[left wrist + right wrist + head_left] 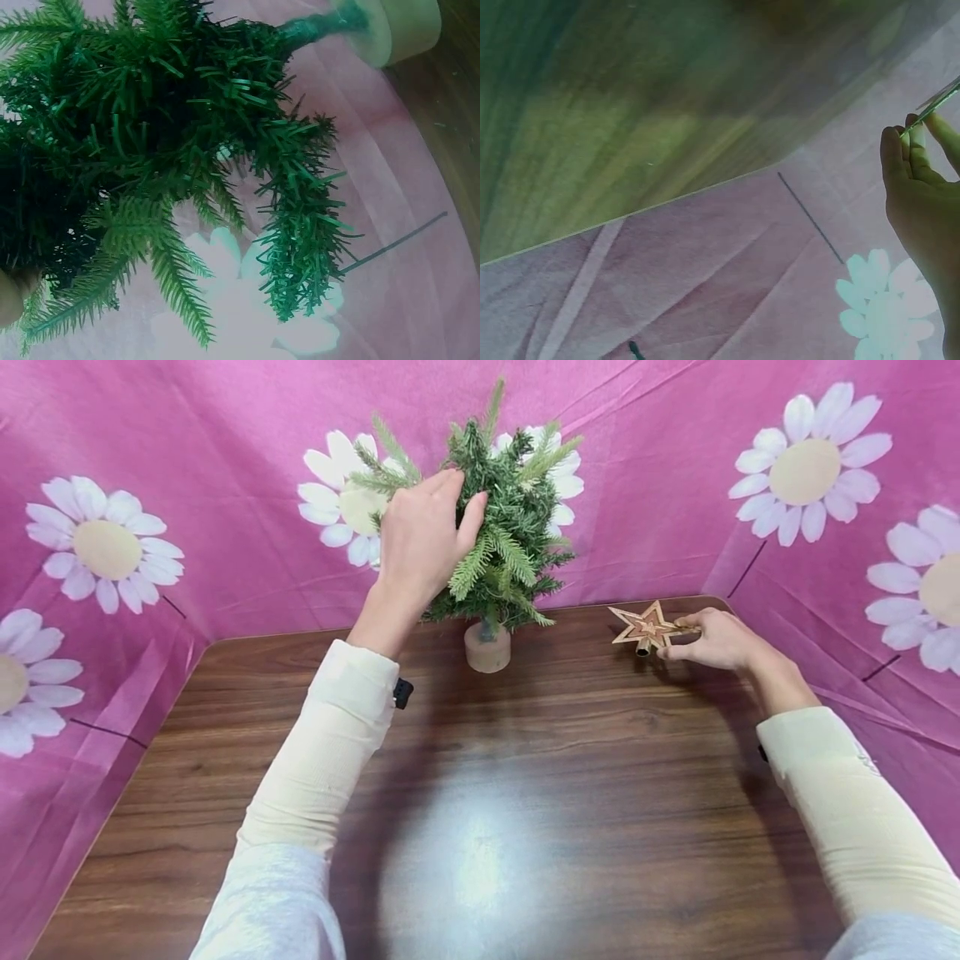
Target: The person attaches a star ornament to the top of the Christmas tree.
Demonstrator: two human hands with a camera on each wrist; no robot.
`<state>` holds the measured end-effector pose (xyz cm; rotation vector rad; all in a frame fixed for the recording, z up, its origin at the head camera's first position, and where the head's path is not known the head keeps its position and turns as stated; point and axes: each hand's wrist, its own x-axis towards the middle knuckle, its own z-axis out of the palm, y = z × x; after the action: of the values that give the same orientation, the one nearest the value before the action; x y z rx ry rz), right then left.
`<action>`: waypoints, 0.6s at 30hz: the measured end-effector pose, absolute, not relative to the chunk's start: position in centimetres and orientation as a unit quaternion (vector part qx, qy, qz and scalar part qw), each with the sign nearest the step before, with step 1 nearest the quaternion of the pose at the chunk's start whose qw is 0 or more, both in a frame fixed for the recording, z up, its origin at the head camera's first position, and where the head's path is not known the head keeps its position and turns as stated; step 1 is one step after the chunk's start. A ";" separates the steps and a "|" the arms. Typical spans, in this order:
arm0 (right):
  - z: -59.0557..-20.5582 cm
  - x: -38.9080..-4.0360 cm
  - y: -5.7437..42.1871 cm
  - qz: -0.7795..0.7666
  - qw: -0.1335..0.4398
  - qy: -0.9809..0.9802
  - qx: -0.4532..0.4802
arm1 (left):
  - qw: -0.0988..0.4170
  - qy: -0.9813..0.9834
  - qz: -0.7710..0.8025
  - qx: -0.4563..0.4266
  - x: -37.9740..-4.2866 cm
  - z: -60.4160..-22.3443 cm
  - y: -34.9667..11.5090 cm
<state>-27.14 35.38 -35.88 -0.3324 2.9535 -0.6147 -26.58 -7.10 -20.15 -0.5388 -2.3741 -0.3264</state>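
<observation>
A small artificial Christmas tree (517, 527) stands on its round wooden base (487, 648) at the back of the table. My left hand (422, 531) grips the upper left of the tree; its fingertips are partly hidden among the branches. Green branches (150, 112) fill much of the left wrist view, with a bit of the hand at the left edge. To the right of the tree, my right hand (712, 639) pinches a gold star tree topper (648, 627) by one point, just over the table. The right wrist view shows only the star's thin edge (939, 103) between thumb and fingers.
The brown wood-grain table (570, 793) has a bright light reflection near its middle. A pink cloth (240, 527) printed with white daisies rises behind the table and along both sides, close to the tree and the right hand.
</observation>
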 end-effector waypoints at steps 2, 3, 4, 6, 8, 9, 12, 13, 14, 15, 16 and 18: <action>-35.6 -27.1 35.1 -0.203 0.045 0.971 -0.118 | 0.342 -0.906 -0.122 -0.216 -26.5 -20.2 -7.1; -35.5 -27.1 34.9 -0.203 0.038 0.971 -0.122 | 0.343 -0.905 -0.121 -0.219 -26.5 -20.1 -7.1; -35.4 -27.1 34.8 -0.200 0.032 0.971 -0.125 | 0.342 -0.906 -0.118 -0.220 -26.5 -20.1 -7.1; -35.0 -27.1 34.5 -0.196 0.020 0.972 -0.127 | 0.341 -0.907 -0.113 -0.221 -26.5 -20.0 -7.1; -34.5 -27.1 34.2 -0.196 0.011 0.973 -0.124 | 0.339 -0.908 -0.107 -0.220 -26.4 -20.0 -7.1; -34.2 -27.0 34.0 -0.195 0.008 0.973 -0.122 | 0.341 -0.908 -0.105 -0.220 -26.4 -20.0 -7.1; -33.4 -27.0 33.6 -0.195 0.002 0.974 -0.119 | 0.348 -0.906 -0.097 -0.219 -26.4 -20.1 -7.1; -33.1 -26.9 33.5 -0.195 -0.003 0.973 -0.122 | 0.350 -0.906 -0.095 -0.219 -26.4 -20.2 -7.1; -32.9 -26.9 33.4 -0.196 -0.007 0.973 -0.124 | 0.351 -0.905 -0.096 -0.219 -26.4 -20.2 -7.1; -32.7 -26.9 33.2 -0.197 -0.010 0.972 -0.125 | 0.352 -0.905 -0.100 -0.219 -26.4 -20.3 -7.1; -32.5 -26.8 33.1 -0.199 -0.014 0.972 -0.125 | 0.351 -0.905 -0.105 -0.218 -26.5 -20.3 -7.1; -32.2 -26.8 32.7 -0.204 -0.022 0.971 -0.126 | 0.348 -0.905 -0.121 -0.214 -26.6 -20.3 -7.1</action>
<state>-26.76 32.73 -32.20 -0.4005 3.0926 -0.6499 -26.63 -7.14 -20.26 -0.5556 -2.3464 -0.3139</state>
